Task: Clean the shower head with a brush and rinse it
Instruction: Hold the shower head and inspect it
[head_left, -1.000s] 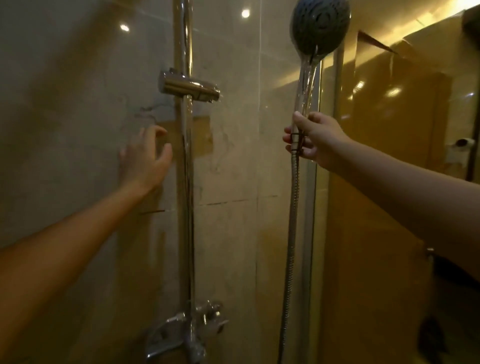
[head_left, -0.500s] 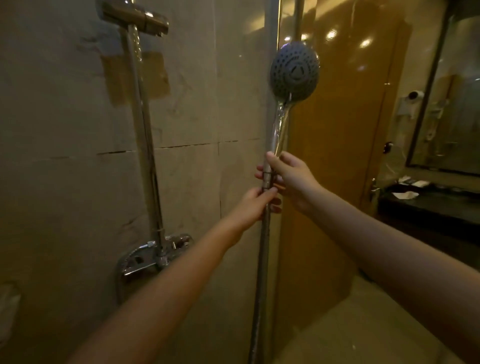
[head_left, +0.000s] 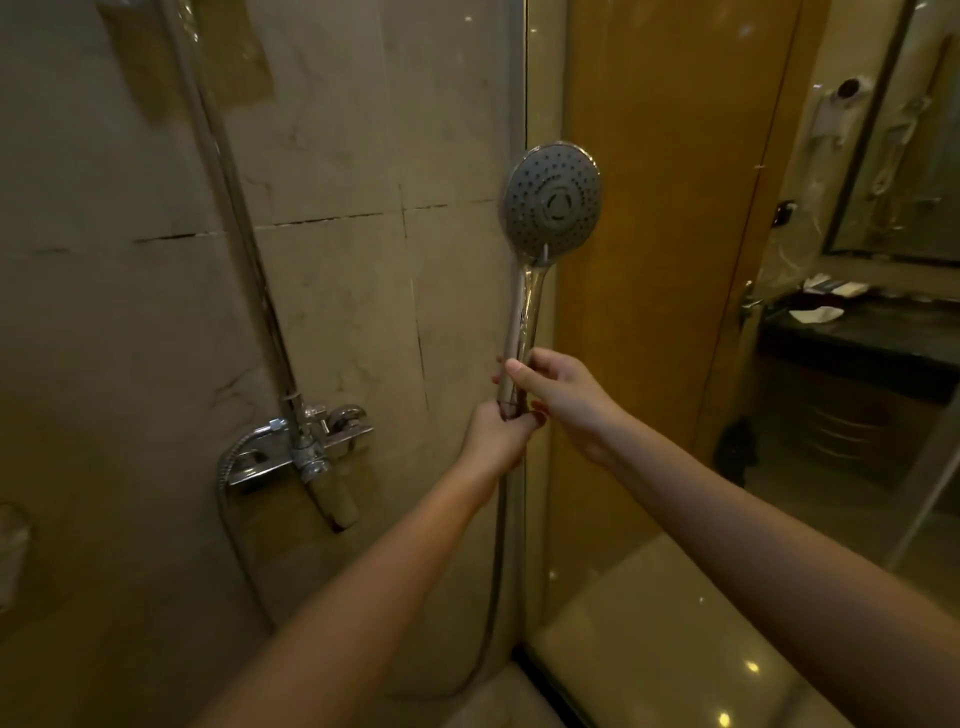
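Nearest the camera, two bare forearms stretch forward and meet. The left hand (head_left: 496, 434) curls round the base of the chrome handle. The right hand (head_left: 563, 395), just above and touching it, wraps the handle, thumb in front. Beyond, the shower head (head_left: 553, 202) stands upright, handle vertical, spray face toward the camera, beside the tiled wall (head_left: 332, 291).

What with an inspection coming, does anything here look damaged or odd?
Yes: a dark, uneven crack runs along the tile joint left of the shower head, and a browner rectangular patch sits high up beside the rail.
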